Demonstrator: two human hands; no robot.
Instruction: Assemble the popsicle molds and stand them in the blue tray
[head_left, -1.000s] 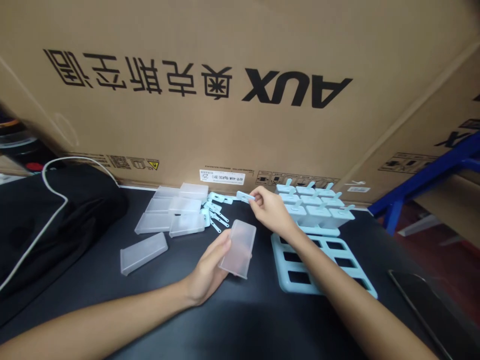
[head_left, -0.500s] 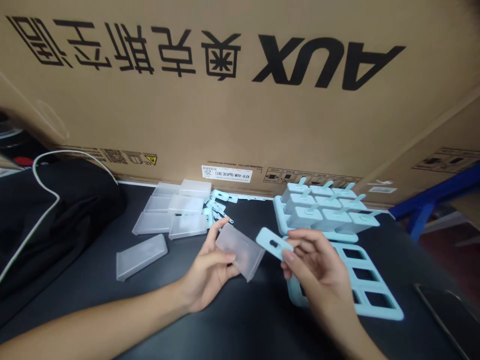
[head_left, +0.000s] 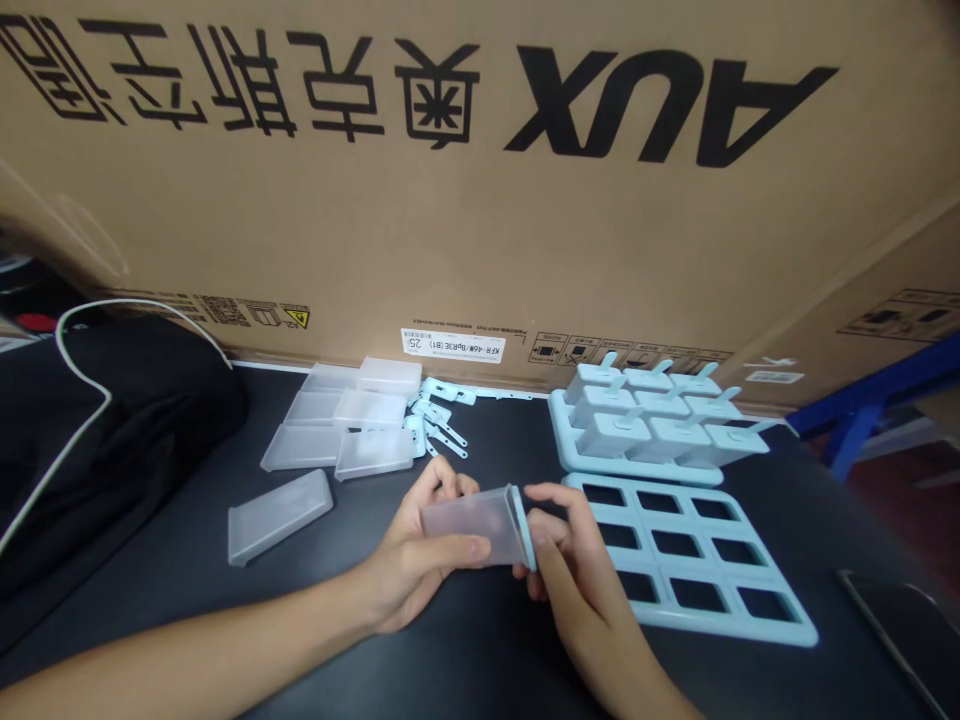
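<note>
While the left hand (head_left: 420, 560) grips a frosted translucent plastic mould cup (head_left: 469, 525) lying sideways above the near middle of the black tabletop (head_left: 480, 660), the right hand (head_left: 574, 560) pinches a pale blue plastic stick lid (head_left: 522, 528) against the cup's open end. Seating it well probably calls for keeping the lid square to the mouth and pressing evenly. An empty pale blue grid tray (head_left: 686, 550) lies just right of the hands.

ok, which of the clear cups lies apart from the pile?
The clear cup nearest the camera at left, lying alone on the mat; the pile sits together by the box.
</note>
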